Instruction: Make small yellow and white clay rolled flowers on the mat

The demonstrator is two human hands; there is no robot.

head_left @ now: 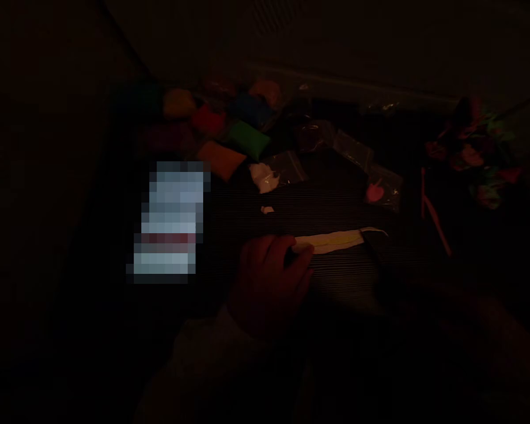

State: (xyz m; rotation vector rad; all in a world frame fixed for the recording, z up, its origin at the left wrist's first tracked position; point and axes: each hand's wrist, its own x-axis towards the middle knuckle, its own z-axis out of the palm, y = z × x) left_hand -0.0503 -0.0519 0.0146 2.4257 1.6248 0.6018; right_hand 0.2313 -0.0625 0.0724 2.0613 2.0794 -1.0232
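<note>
The scene is very dark. My left hand (269, 282) rests on a dark ribbed mat (335, 206), fingers curled and pinched round the left end of a long pale yellowish strip (331, 241). The strip lies flat and runs to the right. At its right end a dim shape (380, 259) may be my right hand. It is too dark there to make out any fingers.
Small coloured packets lie at the back: orange (221, 159), green (249, 138), red (207, 118). A white lump (262, 176), a pink piece in a clear bag (374, 191), a thin red stick (433, 218), colourful flowers (477, 153) and a bright blurred rectangle (170, 221) surround the mat.
</note>
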